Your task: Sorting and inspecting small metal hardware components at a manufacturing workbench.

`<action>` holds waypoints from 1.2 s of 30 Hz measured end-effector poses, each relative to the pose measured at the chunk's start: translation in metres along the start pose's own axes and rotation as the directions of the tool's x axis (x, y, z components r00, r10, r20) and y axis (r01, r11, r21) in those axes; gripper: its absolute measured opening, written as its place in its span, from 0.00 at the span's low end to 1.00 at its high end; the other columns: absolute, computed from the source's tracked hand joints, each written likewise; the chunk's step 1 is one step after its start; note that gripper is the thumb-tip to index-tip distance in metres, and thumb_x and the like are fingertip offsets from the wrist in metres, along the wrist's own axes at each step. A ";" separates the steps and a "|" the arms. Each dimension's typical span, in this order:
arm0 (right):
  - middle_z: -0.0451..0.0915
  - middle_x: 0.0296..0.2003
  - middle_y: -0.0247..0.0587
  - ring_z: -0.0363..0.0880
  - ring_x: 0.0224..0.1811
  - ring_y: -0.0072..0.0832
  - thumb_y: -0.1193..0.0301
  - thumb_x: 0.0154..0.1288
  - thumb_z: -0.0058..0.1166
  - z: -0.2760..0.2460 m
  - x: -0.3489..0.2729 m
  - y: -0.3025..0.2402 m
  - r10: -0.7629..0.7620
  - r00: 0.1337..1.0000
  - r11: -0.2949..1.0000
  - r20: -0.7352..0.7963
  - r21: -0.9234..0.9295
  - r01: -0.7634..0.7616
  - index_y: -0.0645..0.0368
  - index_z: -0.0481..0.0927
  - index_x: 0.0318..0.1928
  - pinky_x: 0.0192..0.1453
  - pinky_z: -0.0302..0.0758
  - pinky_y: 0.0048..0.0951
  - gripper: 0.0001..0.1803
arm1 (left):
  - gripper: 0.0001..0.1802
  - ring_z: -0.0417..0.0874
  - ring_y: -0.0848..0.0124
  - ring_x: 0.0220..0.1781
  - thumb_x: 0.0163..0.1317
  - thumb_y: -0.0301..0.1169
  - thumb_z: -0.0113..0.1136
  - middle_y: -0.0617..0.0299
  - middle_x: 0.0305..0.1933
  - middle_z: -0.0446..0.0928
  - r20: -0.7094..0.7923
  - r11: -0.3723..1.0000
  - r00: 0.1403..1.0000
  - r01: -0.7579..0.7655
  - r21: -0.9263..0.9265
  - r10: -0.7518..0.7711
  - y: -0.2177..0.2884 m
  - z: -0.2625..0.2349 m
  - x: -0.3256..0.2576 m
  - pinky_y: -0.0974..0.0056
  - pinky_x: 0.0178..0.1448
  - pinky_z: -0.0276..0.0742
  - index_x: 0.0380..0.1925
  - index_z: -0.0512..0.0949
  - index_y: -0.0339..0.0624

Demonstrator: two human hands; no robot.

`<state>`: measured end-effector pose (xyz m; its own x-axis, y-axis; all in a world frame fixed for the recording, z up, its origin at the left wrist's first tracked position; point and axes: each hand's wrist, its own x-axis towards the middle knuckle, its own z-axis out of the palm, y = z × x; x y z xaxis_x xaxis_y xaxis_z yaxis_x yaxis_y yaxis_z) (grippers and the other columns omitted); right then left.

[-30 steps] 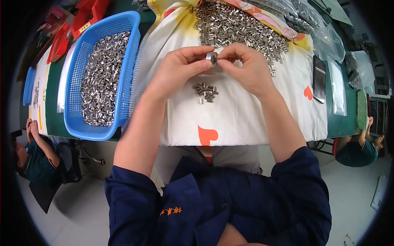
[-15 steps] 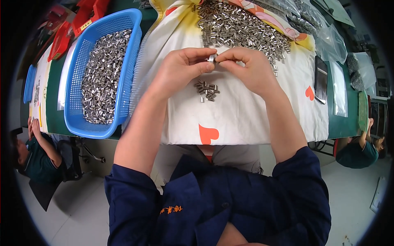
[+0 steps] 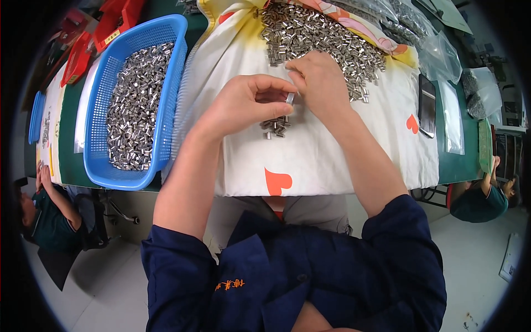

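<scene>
A left hand [image 3: 242, 103] pinches a silver metal piece [image 3: 290, 98]; a slackened thumb could drop it onto small silver metal cylinders [image 3: 278, 126]. The curled right hand's [image 3: 321, 81] contents can't be told.

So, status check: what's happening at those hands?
Left hand: pinching shiny silver metal piece. Right hand: by large heap of small silver metal cylinders, grip unclear. Smaller cylinder pile: partly hidden by left hand.

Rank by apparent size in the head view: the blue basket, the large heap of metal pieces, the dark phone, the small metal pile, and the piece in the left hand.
1. Blue basket
2. Large heap
3. Phone and small pile: unsure, since the left hand partly hides the pile
4. Held piece
</scene>
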<state>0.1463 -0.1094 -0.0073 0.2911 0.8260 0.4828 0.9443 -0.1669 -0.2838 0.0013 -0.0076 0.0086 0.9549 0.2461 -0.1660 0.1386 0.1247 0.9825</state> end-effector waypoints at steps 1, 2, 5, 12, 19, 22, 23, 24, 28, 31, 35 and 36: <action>0.73 0.27 0.39 0.71 0.35 0.36 0.71 0.50 0.53 -0.003 -0.001 -0.002 0.043 0.998 0.999 0.042 -0.007 -0.042 0.56 0.79 0.32 0.40 0.68 0.34 0.07 | 0.16 0.75 0.81 0.33 0.49 0.22 0.61 0.67 0.32 0.76 -0.002 1.000 1.000 -0.002 0.001 0.002 0.001 0.000 0.001 0.76 0.40 0.73 0.41 0.76 0.37; 0.74 0.27 0.40 0.71 0.35 0.36 0.72 0.48 0.54 -0.005 -0.002 -0.004 0.086 0.993 0.996 0.085 -0.014 -0.085 0.57 0.79 0.29 0.41 0.69 0.35 0.06 | 0.17 0.76 0.81 0.34 0.49 0.22 0.61 0.66 0.33 0.76 -0.026 1.000 1.000 -0.003 -0.020 0.002 0.001 0.000 0.000 0.75 0.40 0.73 0.41 0.76 0.36; 0.75 0.27 0.39 0.73 0.33 0.32 0.72 0.49 0.54 -0.014 -0.003 -0.002 0.067 0.993 0.998 0.092 -0.021 -0.065 0.58 0.78 0.28 0.38 0.70 0.30 0.05 | 0.18 0.76 0.80 0.36 0.50 0.22 0.60 0.65 0.35 0.77 -0.106 0.996 0.994 -0.039 -0.075 0.031 -0.003 -0.003 0.004 0.75 0.41 0.73 0.43 0.74 0.35; 0.77 0.27 0.36 0.74 0.26 0.22 0.74 0.51 0.53 -0.032 -0.005 -0.018 0.237 0.944 0.658 0.231 0.677 -0.331 0.60 0.77 0.29 0.32 0.70 0.20 0.04 | 0.19 0.77 0.77 0.37 0.52 0.23 0.59 0.60 0.37 0.77 -0.172 0.975 0.983 -0.099 -0.198 0.065 -0.007 -0.008 0.008 0.74 0.44 0.73 0.46 0.72 0.33; 0.77 0.26 0.36 0.76 0.29 0.25 0.75 0.49 0.54 -0.028 -0.009 -0.022 0.149 0.983 0.842 0.109 0.507 -0.184 0.60 0.77 0.28 0.32 0.72 0.24 0.04 | 0.20 0.77 0.78 0.36 0.52 0.23 0.59 0.60 0.35 0.78 -0.148 0.985 0.987 -0.078 -0.152 0.055 -0.005 -0.006 0.007 0.75 0.42 0.73 0.46 0.72 0.33; 0.78 0.26 0.37 0.76 0.28 0.25 0.74 0.49 0.55 -0.025 -0.009 -0.023 0.065 0.997 0.925 0.038 0.373 -0.074 0.60 0.77 0.29 0.32 0.72 0.24 0.05 | 0.19 0.77 0.79 0.36 0.52 0.23 0.59 0.61 0.35 0.78 -0.216 0.998 0.976 -0.022 0.053 0.033 -0.009 -0.006 0.006 0.76 0.40 0.73 0.46 0.72 0.32; 0.78 0.26 0.37 0.76 0.28 0.26 0.73 0.48 0.56 -0.024 -0.009 -0.022 0.029 0.999 0.940 0.018 0.339 -0.034 0.60 0.77 0.29 0.32 0.72 0.24 0.06 | 0.19 0.77 0.79 0.35 0.52 0.23 0.59 0.61 0.35 0.78 -0.211 0.998 0.975 -0.057 0.038 0.064 -0.008 -0.006 0.006 0.77 0.40 0.73 0.46 0.72 0.32; 0.78 0.26 0.37 0.76 0.28 0.26 0.73 0.48 0.56 -0.026 -0.009 -0.020 0.029 0.999 0.940 0.018 0.339 -0.033 0.60 0.77 0.29 0.32 0.72 0.24 0.06 | 0.19 0.77 0.80 0.35 0.52 0.23 0.59 0.61 0.35 0.78 -0.207 0.995 0.974 -0.092 0.022 0.095 -0.008 -0.005 0.006 0.77 0.39 0.72 0.46 0.72 0.32; 0.78 0.26 0.37 0.75 0.26 0.24 0.73 0.49 0.55 -0.034 -0.004 -0.014 0.182 0.949 0.758 0.259 0.577 -0.303 0.60 0.78 0.31 0.32 0.71 0.23 0.06 | 0.19 0.77 0.80 0.36 0.52 0.23 0.59 0.61 0.35 0.78 -0.159 0.994 0.983 -0.099 -0.057 0.089 -0.009 -0.006 0.007 0.77 0.40 0.72 0.46 0.72 0.33; 0.79 0.26 0.37 0.75 0.25 0.24 0.72 0.50 0.55 -0.033 -0.004 -0.010 0.244 0.917 0.739 0.314 0.552 -0.386 0.60 0.78 0.31 0.32 0.71 0.22 0.07 | 0.19 0.77 0.79 0.37 0.52 0.23 0.59 0.61 0.35 0.78 -0.161 0.996 0.984 -0.083 -0.018 0.080 -0.007 -0.003 0.005 0.77 0.41 0.72 0.46 0.73 0.33; 0.78 0.24 0.38 0.76 0.24 0.26 0.70 0.51 0.54 -0.040 0.002 0.010 0.424 0.894 0.818 0.146 0.362 -0.447 0.60 0.78 0.31 0.30 0.71 0.24 0.08 | 0.17 0.78 0.79 0.37 0.52 0.23 0.59 0.62 0.35 0.78 -0.114 1.000 0.993 -0.020 0.006 0.020 -0.003 -0.002 0.003 0.76 0.41 0.72 0.44 0.74 0.34; 0.77 0.24 0.39 0.76 0.27 0.30 0.69 0.51 0.53 -0.040 0.003 0.012 0.412 0.897 0.861 0.159 0.254 -0.441 0.59 0.78 0.30 0.33 0.72 0.28 0.07 | 0.16 0.78 0.79 0.37 0.52 0.23 0.58 0.63 0.35 0.78 -0.099 1.000 0.995 -0.001 0.023 0.003 -0.003 -0.002 0.003 0.76 0.41 0.72 0.43 0.74 0.35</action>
<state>0.1650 -0.1308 0.0236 0.6258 0.7579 0.1843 0.6459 -0.3711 -0.6672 0.0036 -0.0053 0.0053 0.9248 0.3402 -0.1705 0.1438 0.1026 0.9843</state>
